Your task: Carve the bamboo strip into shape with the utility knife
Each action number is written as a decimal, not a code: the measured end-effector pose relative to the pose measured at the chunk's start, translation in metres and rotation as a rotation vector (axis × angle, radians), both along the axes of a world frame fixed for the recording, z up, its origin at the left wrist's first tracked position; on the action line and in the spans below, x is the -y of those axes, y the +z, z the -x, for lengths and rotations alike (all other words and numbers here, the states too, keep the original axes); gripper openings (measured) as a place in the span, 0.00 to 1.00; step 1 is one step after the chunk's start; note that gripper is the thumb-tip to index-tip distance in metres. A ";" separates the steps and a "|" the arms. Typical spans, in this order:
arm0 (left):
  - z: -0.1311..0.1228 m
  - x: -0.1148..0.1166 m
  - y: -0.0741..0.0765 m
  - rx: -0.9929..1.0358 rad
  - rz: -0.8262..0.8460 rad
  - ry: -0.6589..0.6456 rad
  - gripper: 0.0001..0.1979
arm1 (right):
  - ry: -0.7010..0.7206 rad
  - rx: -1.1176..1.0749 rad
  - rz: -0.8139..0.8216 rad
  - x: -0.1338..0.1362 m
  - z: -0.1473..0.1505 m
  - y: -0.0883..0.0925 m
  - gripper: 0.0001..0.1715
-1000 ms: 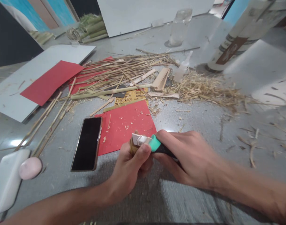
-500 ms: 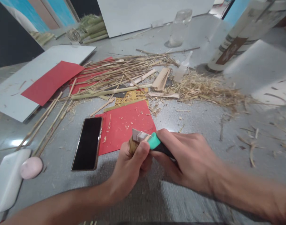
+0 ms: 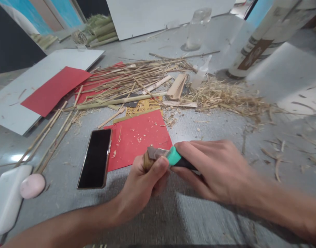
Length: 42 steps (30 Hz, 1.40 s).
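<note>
My left hand (image 3: 145, 175) is closed around a short brownish-green piece of plant stalk (image 3: 147, 161), most of it hidden in the fingers. In my right hand (image 3: 209, 167) is a utility knife (image 3: 176, 157) with a teal and black handle. Its blade lies across the top of the stalk piece, close to my left thumb. Beneath and beyond the hands lies a red sheet (image 3: 139, 137) sprinkled with pale shavings. A smartphone (image 3: 95, 158) with a dark screen rests beside the sheet's left edge.
Thin dry stalks (image 3: 137, 74) are heaped behind the red sheet, near a pile of straw (image 3: 225, 98). A clear jar (image 3: 198, 31), a small squeeze bottle (image 3: 201, 74) and a tall cylindrical container (image 3: 256, 51) stand farther back. At left sit a white board (image 3: 15, 89) and a pink round object (image 3: 33, 186).
My right hand has drawn slightly right with the knife. The blade now lies flatter across the stalk piece, its tip no longer poking up above it.
</note>
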<state>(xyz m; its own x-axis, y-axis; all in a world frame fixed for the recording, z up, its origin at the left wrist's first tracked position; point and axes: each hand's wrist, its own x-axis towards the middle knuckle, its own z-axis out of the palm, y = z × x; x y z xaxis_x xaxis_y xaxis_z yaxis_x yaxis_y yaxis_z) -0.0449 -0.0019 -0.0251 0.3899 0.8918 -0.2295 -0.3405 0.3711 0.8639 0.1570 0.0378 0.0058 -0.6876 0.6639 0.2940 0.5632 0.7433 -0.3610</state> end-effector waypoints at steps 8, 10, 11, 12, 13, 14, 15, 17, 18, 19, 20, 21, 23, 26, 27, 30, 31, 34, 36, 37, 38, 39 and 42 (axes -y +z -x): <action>0.007 0.002 -0.006 0.084 -0.061 -0.095 0.26 | -0.340 -0.068 0.009 -0.008 0.000 0.004 0.22; 0.011 -0.002 -0.004 0.155 0.021 -0.171 0.23 | -0.340 -0.088 0.036 -0.017 -0.006 0.000 0.23; 0.012 -0.003 -0.003 0.177 0.046 -0.196 0.22 | -0.326 -0.100 0.050 -0.021 -0.008 -0.002 0.23; 0.013 -0.005 -0.002 0.188 0.050 -0.203 0.22 | -0.310 -0.109 0.062 -0.023 -0.010 -0.004 0.23; 0.013 -0.006 -0.002 0.188 0.031 -0.194 0.21 | -0.295 -0.117 0.066 -0.025 -0.011 -0.005 0.22; 0.013 -0.006 -0.002 0.175 -0.005 -0.169 0.21 | -0.281 -0.120 0.070 -0.026 -0.012 -0.006 0.22; 0.013 -0.007 -0.002 0.153 -0.048 -0.133 0.20 | -0.268 -0.118 0.072 -0.026 -0.012 -0.007 0.21; 0.011 -0.007 -0.002 0.113 -0.120 -0.049 0.17 | -0.251 -0.108 0.069 -0.025 -0.011 -0.007 0.20; 0.010 -0.007 -0.002 0.104 -0.139 -0.017 0.16 | -0.241 -0.101 0.066 -0.024 -0.011 -0.006 0.19; 0.009 -0.007 -0.002 0.103 -0.144 0.008 0.15 | -0.230 -0.097 0.065 -0.024 -0.011 -0.006 0.19; 0.008 -0.006 -0.001 0.102 -0.139 0.026 0.14 | -0.219 -0.096 0.063 -0.024 -0.011 -0.006 0.18; 0.007 -0.006 0.000 0.093 -0.130 0.035 0.14 | -0.206 -0.098 0.064 -0.024 -0.011 -0.006 0.18; 0.007 -0.006 0.002 0.047 -0.106 0.056 0.13 | -0.171 -0.100 0.078 -0.024 -0.012 -0.006 0.17; 0.008 -0.005 0.005 -0.017 -0.075 0.104 0.14 | -0.127 -0.093 0.087 -0.022 -0.012 -0.005 0.17; 0.008 -0.005 0.004 -0.026 -0.071 0.112 0.14 | -0.116 -0.091 0.081 -0.022 -0.012 -0.005 0.16; 0.011 -0.003 0.000 -0.041 -0.099 0.099 0.17 | -0.085 -0.089 0.050 -0.018 -0.010 -0.004 0.15; 0.013 -0.002 -0.002 -0.052 -0.113 0.093 0.17 | -0.073 -0.085 0.039 -0.017 -0.009 -0.004 0.14; 0.015 0.000 -0.004 -0.093 -0.156 0.098 0.18 | -0.049 -0.064 -0.003 -0.013 -0.008 -0.004 0.13; 0.015 0.001 -0.003 -0.126 -0.184 0.111 0.19 | -0.034 -0.052 -0.033 -0.011 -0.008 -0.004 0.14; 0.014 0.000 -0.001 -0.152 -0.196 0.115 0.20 | -0.028 -0.050 -0.046 -0.010 -0.007 -0.004 0.15; 0.013 0.000 0.001 -0.187 -0.203 0.124 0.21 | -0.025 -0.046 -0.055 -0.009 -0.007 -0.004 0.15; 0.012 0.000 0.002 -0.229 -0.207 0.136 0.23 | -0.027 -0.044 -0.065 -0.008 -0.007 -0.004 0.16; 0.010 0.000 0.005 -0.374 -0.205 0.183 0.28 | -0.036 -0.037 -0.093 -0.007 -0.006 -0.002 0.18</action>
<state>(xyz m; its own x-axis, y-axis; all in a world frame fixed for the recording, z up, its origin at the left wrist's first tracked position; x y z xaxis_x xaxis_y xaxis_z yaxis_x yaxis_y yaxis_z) -0.0554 -0.0017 -0.0206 0.1458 0.9799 -0.1359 -0.0359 0.1425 0.9891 0.1633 0.0448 0.0034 -0.6512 0.6567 0.3803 0.5779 0.7540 -0.3124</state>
